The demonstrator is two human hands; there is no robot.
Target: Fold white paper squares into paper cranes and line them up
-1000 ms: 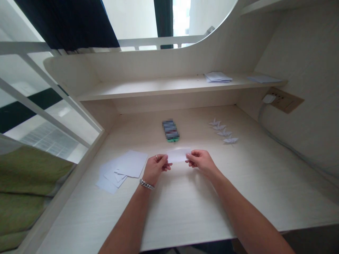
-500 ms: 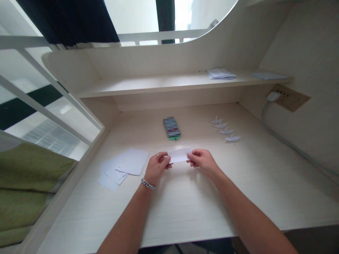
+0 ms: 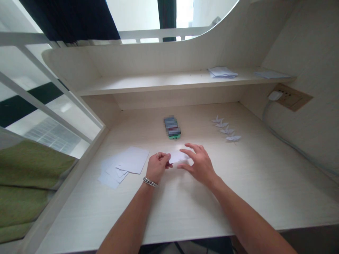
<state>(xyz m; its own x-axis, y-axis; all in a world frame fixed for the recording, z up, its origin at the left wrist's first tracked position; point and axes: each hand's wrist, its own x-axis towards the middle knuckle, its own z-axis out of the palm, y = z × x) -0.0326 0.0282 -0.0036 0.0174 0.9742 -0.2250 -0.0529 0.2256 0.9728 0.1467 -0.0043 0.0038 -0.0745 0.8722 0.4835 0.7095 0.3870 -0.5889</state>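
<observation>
A small white sheet of paper point(image 3: 177, 157), oblong in outline, is pinched at its left end by my left hand point(image 3: 158, 165), which wears a ring and a chain bracelet. My right hand point(image 3: 199, 163) is open over the right end of the sheet, thumb and fingers spread apart. The fingers partly cover that end, so I cannot tell whether they touch it. Several loose white paper sheets point(image 3: 135, 160) lie overlapping on the desk to the left of my left hand. Several folded paper cranes point(image 3: 226, 131) stand in a row at the back right.
A blurred-out phone-like object point(image 3: 172, 127) with a green edge lies beyond my hands on the desk point(image 3: 185, 215). Above runs a shelf point(image 3: 148, 82) with folded paper point(image 3: 222, 72). At right, a plug point(image 3: 275, 95) sits in a wall socket, its cable point(image 3: 288, 141) trailing down.
My right hand has let go of the paper's right end and its fingers have spread. My left hand keeps its pinch on the other end.
</observation>
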